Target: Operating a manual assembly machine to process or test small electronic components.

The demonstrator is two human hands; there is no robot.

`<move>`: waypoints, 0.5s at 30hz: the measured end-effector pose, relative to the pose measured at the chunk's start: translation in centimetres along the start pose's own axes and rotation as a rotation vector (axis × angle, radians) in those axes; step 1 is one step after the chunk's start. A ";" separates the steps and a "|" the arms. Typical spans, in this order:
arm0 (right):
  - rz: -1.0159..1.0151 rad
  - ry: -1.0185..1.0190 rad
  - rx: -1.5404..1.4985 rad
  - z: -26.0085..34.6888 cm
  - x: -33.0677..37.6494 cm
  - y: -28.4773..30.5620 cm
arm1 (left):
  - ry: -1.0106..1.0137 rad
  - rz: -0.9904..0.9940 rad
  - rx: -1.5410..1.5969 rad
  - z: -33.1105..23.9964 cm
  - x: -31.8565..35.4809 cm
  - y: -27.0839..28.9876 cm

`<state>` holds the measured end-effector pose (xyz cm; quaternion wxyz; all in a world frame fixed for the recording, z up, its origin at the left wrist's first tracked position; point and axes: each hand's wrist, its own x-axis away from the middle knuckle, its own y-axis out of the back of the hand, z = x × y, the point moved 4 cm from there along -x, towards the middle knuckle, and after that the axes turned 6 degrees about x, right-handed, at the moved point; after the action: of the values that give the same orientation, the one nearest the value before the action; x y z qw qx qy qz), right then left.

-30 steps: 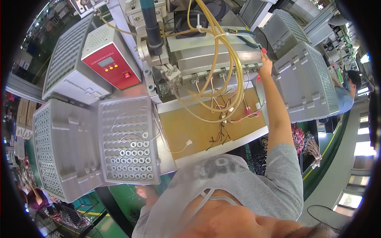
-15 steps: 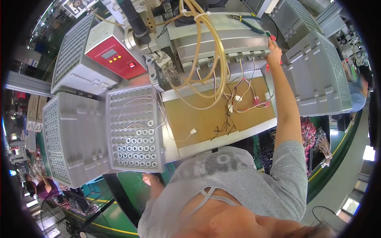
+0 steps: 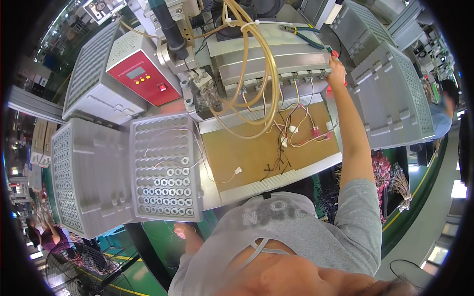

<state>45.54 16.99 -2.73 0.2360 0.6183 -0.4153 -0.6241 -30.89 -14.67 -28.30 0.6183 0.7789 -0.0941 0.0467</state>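
Note:
My right hand [image 3: 336,71] reaches to the right end of a long metal fixture [image 3: 276,60]. Its fingers curl round something there, and a red knob-like part [image 3: 335,53] shows above them. What lies inside the grip is hidden. Several thin wires hang from clamps along the fixture's front onto a brown work board [image 3: 222,148], with white connectors [image 3: 293,129] and a red connector [image 3: 316,131] among them. Low at the left, my left hand [image 3: 183,230] hangs beside the table edge, fingers curled, with no object visible in it. Green-handled pliers [image 3: 308,39] lie atop the fixture.
A grey tray [image 3: 163,121] with rows of round metal-ringed parts lies left of the board, one loose wire across it. More grey trays [image 3: 94,172] stand on edge at left and right [image 3: 390,98]. A red control box [image 3: 143,79] and yellowish tubes [image 3: 271,74] stand behind.
The whole view has shifted slightly, with the bench now a little lower and further left. My right hand stays at the fixture's right end, and my left hand still hangs by the tray.

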 end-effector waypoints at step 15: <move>-0.051 0.029 -0.098 0.7 0.6 0.9 | 0.159 0.012 0.103 0.0 0.8 2.6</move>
<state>44.56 16.22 -2.42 0.2560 0.6254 -0.3648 -0.6404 -30.68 -15.27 -25.67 0.5826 0.8030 -0.0466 0.1170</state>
